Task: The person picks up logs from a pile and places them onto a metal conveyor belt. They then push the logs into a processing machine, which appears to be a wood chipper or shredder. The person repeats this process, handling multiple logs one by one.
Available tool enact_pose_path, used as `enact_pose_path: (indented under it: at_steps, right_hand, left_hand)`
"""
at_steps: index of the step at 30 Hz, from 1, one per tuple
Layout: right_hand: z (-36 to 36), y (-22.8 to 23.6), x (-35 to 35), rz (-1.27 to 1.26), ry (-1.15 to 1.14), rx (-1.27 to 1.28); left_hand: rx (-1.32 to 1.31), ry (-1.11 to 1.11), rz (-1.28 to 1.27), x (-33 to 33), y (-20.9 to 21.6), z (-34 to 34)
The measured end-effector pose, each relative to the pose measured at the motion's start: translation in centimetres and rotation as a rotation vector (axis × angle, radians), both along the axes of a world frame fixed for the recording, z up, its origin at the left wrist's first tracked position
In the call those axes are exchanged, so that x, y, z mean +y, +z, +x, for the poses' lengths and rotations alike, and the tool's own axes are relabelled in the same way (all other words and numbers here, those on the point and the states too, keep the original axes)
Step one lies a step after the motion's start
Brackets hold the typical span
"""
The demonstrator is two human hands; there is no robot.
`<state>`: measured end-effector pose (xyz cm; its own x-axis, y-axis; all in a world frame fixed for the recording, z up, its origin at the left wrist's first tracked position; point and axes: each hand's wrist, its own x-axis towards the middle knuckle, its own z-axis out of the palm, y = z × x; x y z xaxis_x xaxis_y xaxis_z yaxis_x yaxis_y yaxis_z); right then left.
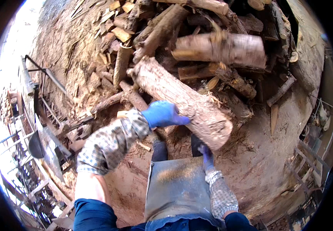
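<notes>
A thick, rough-barked log (185,98) slants from the wood pile down toward my body, its sawn near end low on the right. My left hand (162,114), in a blue glove, is against the log's left side, one digit stretched along it and the other fingers partly hidden. At the near end, my right hand (207,154), gloved in blue-purple, grips the lower edge from beneath; the log covers some of its fingers. Checked sleeve covers reach over both forearms. A grey apron (178,188) dusted with sawdust hangs below.
Behind the log rises a heap of firewood, with another thick log (228,48) lying across it, blurred. Split pieces (121,34) lie at the far left. A metal frame (45,127) stands at left. Wooden racks (308,165) are at right. My boots stand close below the log.
</notes>
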<state>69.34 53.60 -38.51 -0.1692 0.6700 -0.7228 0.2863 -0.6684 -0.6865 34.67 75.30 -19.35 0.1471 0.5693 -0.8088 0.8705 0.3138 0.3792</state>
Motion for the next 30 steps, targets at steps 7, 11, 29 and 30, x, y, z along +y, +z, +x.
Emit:
enact_pose_path:
  at_steps: [7,11,29,30]
  right_hand:
    - [-4.9,2.8,2.4,-0.754,-0.581,0.838]
    - [-12.1,5.5,1.5,-0.47,-0.206,0.842]
    - [-60.4,36.8,4.3,-0.083,1.666,0.65]
    - [-63.3,36.4,3.6,0.167,1.841,0.576]
  left_hand:
    - [-0.431,0.691,-0.118,-10.9,8.9,0.4]
    - [-0.496,0.961,-0.275,-18.0,15.4,-2.2]
    - [-1.628,1.713,1.195,-52.8,37.6,-32.0]
    - [-1.564,1.72,1.357,-55.1,36.9,-34.3]
